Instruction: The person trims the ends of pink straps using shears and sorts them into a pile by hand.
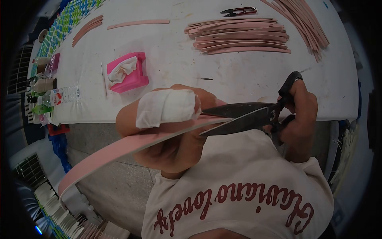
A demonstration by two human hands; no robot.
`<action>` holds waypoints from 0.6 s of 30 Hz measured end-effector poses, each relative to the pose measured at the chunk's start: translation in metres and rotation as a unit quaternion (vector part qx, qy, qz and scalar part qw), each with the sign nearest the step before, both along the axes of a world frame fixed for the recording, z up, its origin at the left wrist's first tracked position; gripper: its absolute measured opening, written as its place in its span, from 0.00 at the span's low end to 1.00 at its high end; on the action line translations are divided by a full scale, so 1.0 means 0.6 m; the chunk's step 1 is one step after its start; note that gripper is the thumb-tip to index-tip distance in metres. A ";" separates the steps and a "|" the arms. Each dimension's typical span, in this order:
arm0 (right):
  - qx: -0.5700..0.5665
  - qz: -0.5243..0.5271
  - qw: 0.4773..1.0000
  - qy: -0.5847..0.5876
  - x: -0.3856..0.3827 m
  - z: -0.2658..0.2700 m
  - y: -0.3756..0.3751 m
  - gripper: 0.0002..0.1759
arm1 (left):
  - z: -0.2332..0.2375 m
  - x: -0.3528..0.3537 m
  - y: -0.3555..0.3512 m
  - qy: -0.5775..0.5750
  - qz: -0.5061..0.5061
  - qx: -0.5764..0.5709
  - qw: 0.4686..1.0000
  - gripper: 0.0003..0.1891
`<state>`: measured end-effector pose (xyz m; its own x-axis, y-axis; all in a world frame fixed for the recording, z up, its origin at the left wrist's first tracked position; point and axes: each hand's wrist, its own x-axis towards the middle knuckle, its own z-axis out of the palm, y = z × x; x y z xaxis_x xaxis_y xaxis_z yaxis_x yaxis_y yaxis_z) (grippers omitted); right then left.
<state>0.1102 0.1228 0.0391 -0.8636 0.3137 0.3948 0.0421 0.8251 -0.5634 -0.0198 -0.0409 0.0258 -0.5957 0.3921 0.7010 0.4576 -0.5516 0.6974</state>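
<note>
My left hand [171,149] is closed on a long pink strip [99,155], which curves down to the lower left. White wrapping [167,107] covers part of this hand. In my right hand [300,119], the fingers are wrapped round the handles of black scissors [256,115]. The scissor blades are apart and point left, with the strip's right end between them, close to my left fingers. Whether the blades touch the strip is unclear.
On the white table [171,71] lie stacked pink strips [242,38], more strips [302,26] at the far right, small black snips [239,11], a single strip [139,23] and a pink box [129,73] with tissue. Bottles [59,96] stand along the left edge.
</note>
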 end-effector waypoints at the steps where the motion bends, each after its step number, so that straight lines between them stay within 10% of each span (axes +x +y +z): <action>1: 0.000 0.000 1.000 0.000 0.000 -0.001 0.000 0.21 | 0.000 -0.002 0.000 0.001 0.001 0.000 1.000 0.28; 18: -0.028 -0.008 0.999 -0.018 0.001 -0.006 -0.003 0.18 | 0.000 -0.007 0.002 0.018 0.017 -0.009 1.000 0.28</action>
<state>0.1109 0.1213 0.0353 -0.8714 0.3483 0.3454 0.0765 0.7920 -0.6058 -0.0238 -0.0400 0.0258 -0.5832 0.3855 0.7150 0.5009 -0.5224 0.6901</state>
